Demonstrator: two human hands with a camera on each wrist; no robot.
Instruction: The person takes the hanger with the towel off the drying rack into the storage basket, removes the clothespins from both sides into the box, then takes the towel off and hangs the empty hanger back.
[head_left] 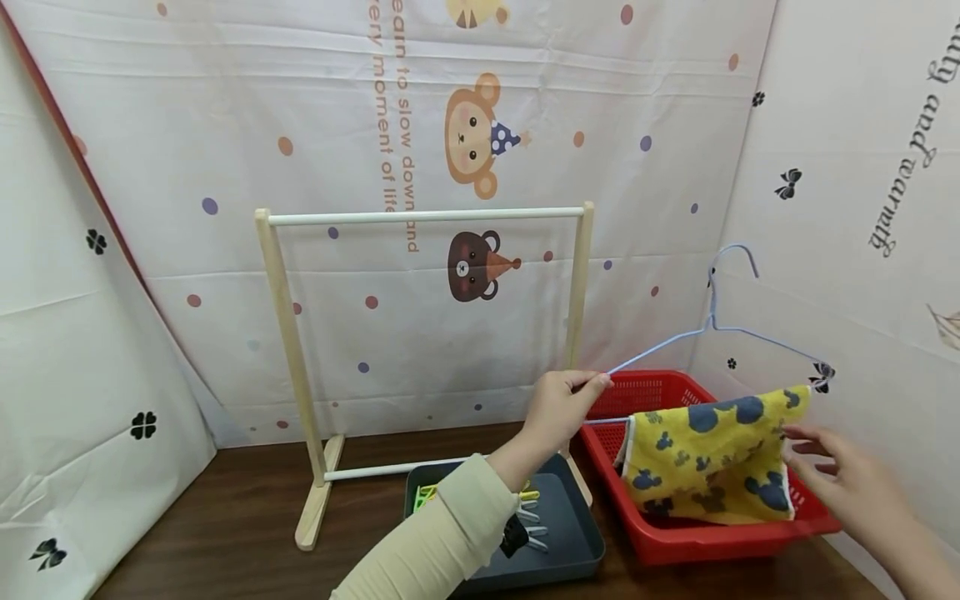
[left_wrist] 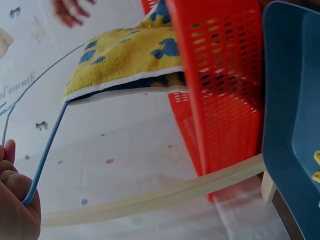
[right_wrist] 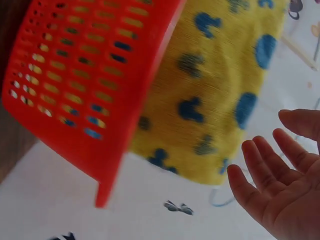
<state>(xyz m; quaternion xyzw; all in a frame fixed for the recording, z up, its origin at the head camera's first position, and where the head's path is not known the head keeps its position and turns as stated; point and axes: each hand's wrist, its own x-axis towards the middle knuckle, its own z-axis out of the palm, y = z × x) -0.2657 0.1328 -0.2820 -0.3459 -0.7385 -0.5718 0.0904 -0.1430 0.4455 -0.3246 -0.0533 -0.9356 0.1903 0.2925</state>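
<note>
Left hand pinching blue hanger; right hand fingers spread beside draped yellow towel, apparently not gripping.

Drying rack at the middle of the table, before the back curtain. Tray in front of the rack's right foot, with clothespins inside. Basket just right of the tray, touching it or nearly so. Towel draped on the wire hanger over the basket, lower edge inside it. Left hand at the hanger's left end, above the tray; right hand just right of the towel.
</note>
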